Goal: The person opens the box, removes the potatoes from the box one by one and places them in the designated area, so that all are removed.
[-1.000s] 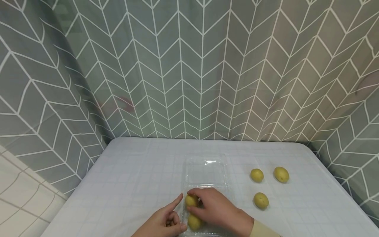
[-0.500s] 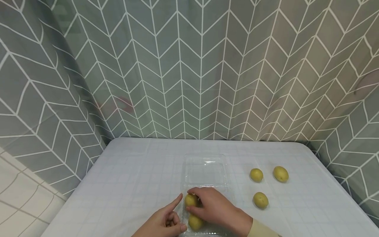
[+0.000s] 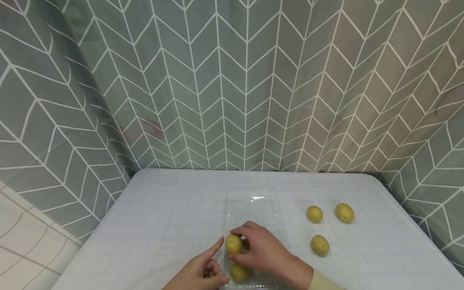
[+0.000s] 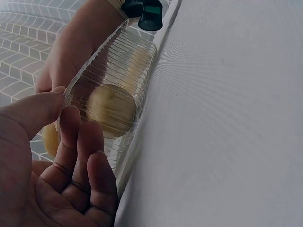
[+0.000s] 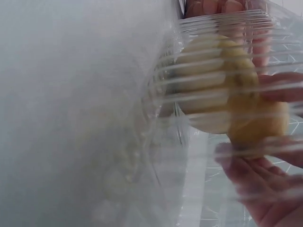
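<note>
Right hand [image 3: 262, 247] pinches yellow potato [image 3: 233, 244] at left side of clear plastic clamshell [image 4: 118, 56], second potato [image 3: 239, 272] sitting nearer, inside. Left hand [image 3: 201, 269] grips clamshell's left edge, index finger straight. Lid [image 3: 251, 210] lies back; three loose potatoes [image 3: 320, 245] rest right on white surface [image 3: 174, 209].

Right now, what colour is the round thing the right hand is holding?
The round thing is yellow, best seen in the head view.
</note>
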Demonstrator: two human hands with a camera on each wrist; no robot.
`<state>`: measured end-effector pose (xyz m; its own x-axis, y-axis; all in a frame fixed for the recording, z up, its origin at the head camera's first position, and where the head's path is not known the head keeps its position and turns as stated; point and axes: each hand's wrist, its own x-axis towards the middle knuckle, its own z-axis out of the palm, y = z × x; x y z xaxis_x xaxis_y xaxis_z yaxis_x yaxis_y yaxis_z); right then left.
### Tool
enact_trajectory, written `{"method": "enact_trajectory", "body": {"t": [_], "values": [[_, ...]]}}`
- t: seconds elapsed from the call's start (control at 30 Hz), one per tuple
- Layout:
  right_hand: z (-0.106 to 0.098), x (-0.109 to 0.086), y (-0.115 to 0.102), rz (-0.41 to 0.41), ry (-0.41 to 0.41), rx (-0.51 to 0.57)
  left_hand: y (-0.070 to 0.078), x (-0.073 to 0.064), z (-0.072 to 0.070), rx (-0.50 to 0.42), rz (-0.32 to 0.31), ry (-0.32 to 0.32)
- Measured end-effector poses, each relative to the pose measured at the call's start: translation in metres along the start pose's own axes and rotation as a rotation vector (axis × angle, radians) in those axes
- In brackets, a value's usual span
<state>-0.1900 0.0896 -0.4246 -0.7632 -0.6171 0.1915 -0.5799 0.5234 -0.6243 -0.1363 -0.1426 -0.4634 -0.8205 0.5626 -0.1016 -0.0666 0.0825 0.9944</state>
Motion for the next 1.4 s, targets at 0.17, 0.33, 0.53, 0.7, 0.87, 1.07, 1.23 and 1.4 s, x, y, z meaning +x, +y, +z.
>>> {"method": "enact_trajectory", "body": {"t": [0.17, 0.33, 0.53, 0.7, 0.87, 1.07, 1.23, 1.4], "values": [[-0.002, -0.002, 0.000, -0.026, 0.020, 0.076, 0.000, 0.000, 0.001, 0.003, -0.005, 0.005], [-0.004, -0.005, 0.002, -0.047, 0.047, 0.115, -0.001, 0.001, 0.000, 0.027, 0.010, 0.007], [-0.011, -0.010, 0.006, -0.078, 0.083, 0.167, -0.003, 0.001, 0.000, 0.023, 0.015, -0.004], [-0.018, -0.015, 0.011, -0.076, 0.106, 0.218, -0.003, 0.001, -0.001, 0.021, 0.025, -0.007], [-0.023, -0.021, 0.015, -0.069, 0.144, 0.210, -0.004, 0.002, 0.000, 0.031, 0.036, -0.008], [-0.031, -0.028, 0.019, -0.053, 0.187, 0.211, -0.005, 0.001, 0.000, 0.041, 0.044, 0.003], [-0.040, -0.034, 0.023, -0.027, 0.195, 0.270, -0.004, 0.001, 0.001, 0.034, 0.037, 0.010], [-0.048, -0.041, 0.028, -0.008, 0.234, 0.266, -0.004, 0.000, 0.001, 0.036, 0.040, 0.013]]}}
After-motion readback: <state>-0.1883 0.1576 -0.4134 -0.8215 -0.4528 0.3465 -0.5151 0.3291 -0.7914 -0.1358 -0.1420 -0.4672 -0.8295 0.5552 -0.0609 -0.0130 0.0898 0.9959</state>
